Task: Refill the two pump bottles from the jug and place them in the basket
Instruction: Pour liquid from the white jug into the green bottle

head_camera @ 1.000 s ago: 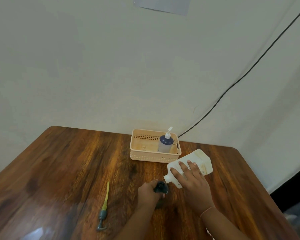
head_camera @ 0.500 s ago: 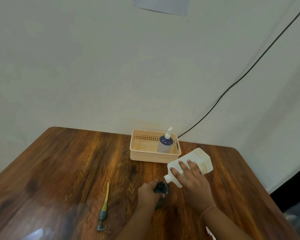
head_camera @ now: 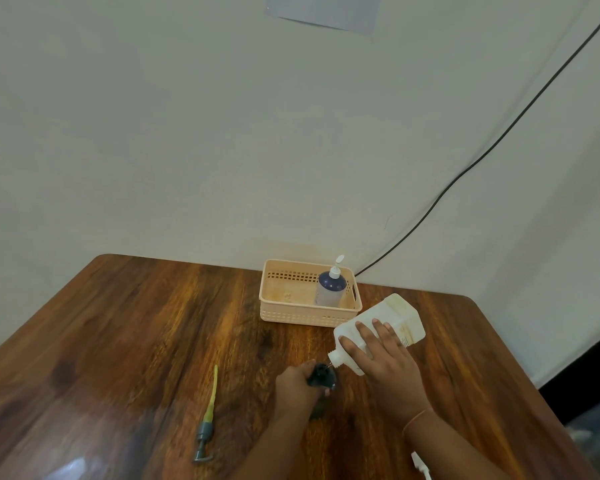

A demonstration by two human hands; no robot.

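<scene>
Tilting white jug (head_camera: 400, 311) with our right hand (head_camera: 388, 362) grasping its side, spout hanging just above open dark bottle (head_camera: 321, 375). We're gripping that bottle with our left hand (head_camera: 297, 386), upright on table (head_camera: 118, 341), near centre. Second pump bottle (head_camera: 330, 289) standing in basket (head_camera: 291, 315), far side, right end. Loose pump (head_camera: 208, 410) lying near-left.

The wooden table (head_camera: 118, 341) carries a peach basket (head_camera: 302, 317), a loose pump (head_camera: 209, 412) and a dark bottle (head_camera: 321, 375).

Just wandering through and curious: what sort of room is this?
Likely a plain room in a home or office: a wooden table against a bare pale wall, a black cable running down it.
</scene>
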